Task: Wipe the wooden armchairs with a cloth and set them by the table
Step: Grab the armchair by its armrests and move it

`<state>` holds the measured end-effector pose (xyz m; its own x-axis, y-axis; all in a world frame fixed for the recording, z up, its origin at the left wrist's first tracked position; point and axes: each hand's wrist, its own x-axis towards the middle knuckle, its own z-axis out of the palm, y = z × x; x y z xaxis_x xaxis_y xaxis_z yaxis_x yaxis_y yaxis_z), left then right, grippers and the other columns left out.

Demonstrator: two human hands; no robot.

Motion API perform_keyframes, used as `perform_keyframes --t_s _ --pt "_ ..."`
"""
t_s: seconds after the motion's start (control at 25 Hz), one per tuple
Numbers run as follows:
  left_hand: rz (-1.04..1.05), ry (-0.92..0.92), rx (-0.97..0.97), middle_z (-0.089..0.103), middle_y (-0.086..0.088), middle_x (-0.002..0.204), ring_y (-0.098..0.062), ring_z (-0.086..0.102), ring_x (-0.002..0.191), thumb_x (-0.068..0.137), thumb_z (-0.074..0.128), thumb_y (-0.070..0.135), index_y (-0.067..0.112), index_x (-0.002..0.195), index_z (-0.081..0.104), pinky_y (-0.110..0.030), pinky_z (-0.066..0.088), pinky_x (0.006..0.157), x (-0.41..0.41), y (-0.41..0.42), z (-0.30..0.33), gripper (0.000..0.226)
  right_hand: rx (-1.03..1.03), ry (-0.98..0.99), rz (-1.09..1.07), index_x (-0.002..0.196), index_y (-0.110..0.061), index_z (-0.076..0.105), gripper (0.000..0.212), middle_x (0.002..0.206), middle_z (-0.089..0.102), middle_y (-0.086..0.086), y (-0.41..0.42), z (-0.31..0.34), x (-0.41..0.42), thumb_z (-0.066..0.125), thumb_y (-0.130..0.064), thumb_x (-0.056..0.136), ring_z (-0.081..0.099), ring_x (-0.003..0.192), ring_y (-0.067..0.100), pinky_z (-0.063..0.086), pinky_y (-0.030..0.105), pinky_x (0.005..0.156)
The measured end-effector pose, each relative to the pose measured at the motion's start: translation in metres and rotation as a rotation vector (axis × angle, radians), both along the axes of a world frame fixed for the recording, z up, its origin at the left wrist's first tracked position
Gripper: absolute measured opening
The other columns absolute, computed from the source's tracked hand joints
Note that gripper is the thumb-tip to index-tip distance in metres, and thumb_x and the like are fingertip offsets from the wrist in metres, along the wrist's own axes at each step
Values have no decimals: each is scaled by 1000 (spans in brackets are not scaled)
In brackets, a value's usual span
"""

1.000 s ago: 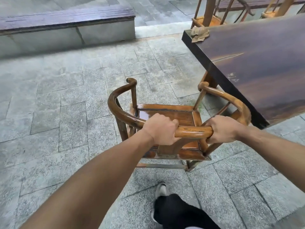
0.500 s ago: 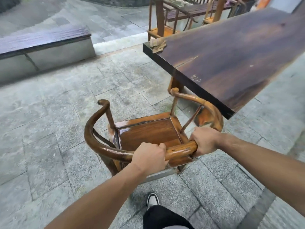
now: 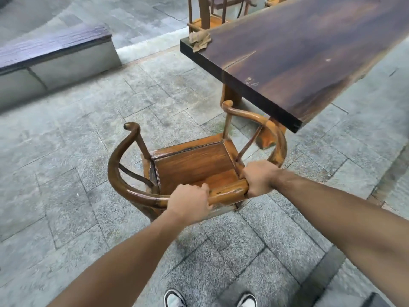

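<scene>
Left hand (image 3: 188,203) and right hand (image 3: 259,181) gripping armchair (image 3: 194,165) top rail; advising level carrying, right armrest clearing table (image 3: 294,63) edge.

— Underfoot? 
— Grey stone-paved floor (image 3: 73,134), carrying a wooden armchair (image 3: 194,160), a dark wooden table (image 3: 309,52) and a low bench (image 3: 53,56) at far left.
— On the table? 
— Only a crumpled tan cloth (image 3: 200,41), at the far corner, partly hanging over the edge.
— Near edge of frame? 
— Two shoes (image 3: 174,299) on the paving.
</scene>
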<state>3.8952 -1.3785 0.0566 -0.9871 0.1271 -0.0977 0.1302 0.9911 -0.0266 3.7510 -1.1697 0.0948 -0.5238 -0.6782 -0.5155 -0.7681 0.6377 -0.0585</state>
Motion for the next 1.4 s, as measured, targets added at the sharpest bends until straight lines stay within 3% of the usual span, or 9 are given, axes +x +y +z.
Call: perform_keyframes --t_s 0.08,0.16,0.32,0.44,0.56,0.88,1.12,1.24,1.4 --pt "26 -10 -13 48 10 60 -14 41 47 86 35 64 25 87 41 -31 35 54 0 5 1 39 -41 23 11 66 -22 62 37 55 59 -8 4 0 -1 63 -58 59 60 51 14 49 24 50" --pt "69 -8 -27 49 9 60 -18 49 51 85 35 68 28 85 35 -32 42 54 2 8 2 40 -83 62 17 65 -21 62 36 55 56 -8 9 -3 1 64 -56 54 56 49 12 44 25 52" --pt "181 278 -54 61 4 78 -20 62 73 75 44 81 24 79 52 -30 51 58 19 24 -12 58 -137 77 51 68 -21 64 36 58 59 -7 21 -13 1 67 -55 54 58 52 14 40 23 48" --pt "293 434 -59 58 4 61 -17 57 54 70 41 93 19 66 58 -23 38 50 26 27 -19 76 -171 92 84 67 -21 64 31 57 61 -7 23 -17 0 69 -51 57 58 51 14 37 22 45" --pt "245 484 -46 54 3 48 -19 53 38 73 41 90 18 59 54 -21 32 46 25 21 -19 75 -192 109 74 67 -22 64 35 58 62 -7 21 -19 0 69 -55 55 58 51 13 35 22 46" --pt "93 560 -1 55 2 48 -18 54 39 76 51 84 19 56 49 -21 38 43 20 -15 -31 69 -196 106 34 66 -21 62 33 57 59 -7 3 -17 8 65 -53 58 55 51 9 31 19 45" --pt "-74 572 11 58 0 51 -21 56 41 75 47 85 17 61 55 -25 44 42 -10 -113 -33 70 -230 89 -105 68 -24 59 34 63 58 -6 -62 -22 25 63 -57 61 59 59 16 42 26 55" --pt "-199 594 67 57 0 50 -23 56 41 73 52 83 17 59 53 -27 44 41 -47 -166 -34 67 -230 104 -236 65 -24 55 27 61 52 -6 -102 -21 26 61 -50 59 59 63 24 39 31 60" --pt "-406 543 86 58 1 51 -23 58 43 68 61 78 15 62 59 -27 44 43 -115 -245 -28 63 -236 122 -436 65 -24 56 23 63 58 -5 -170 -25 18 61 -46 60 57 58 18 34 27 52"
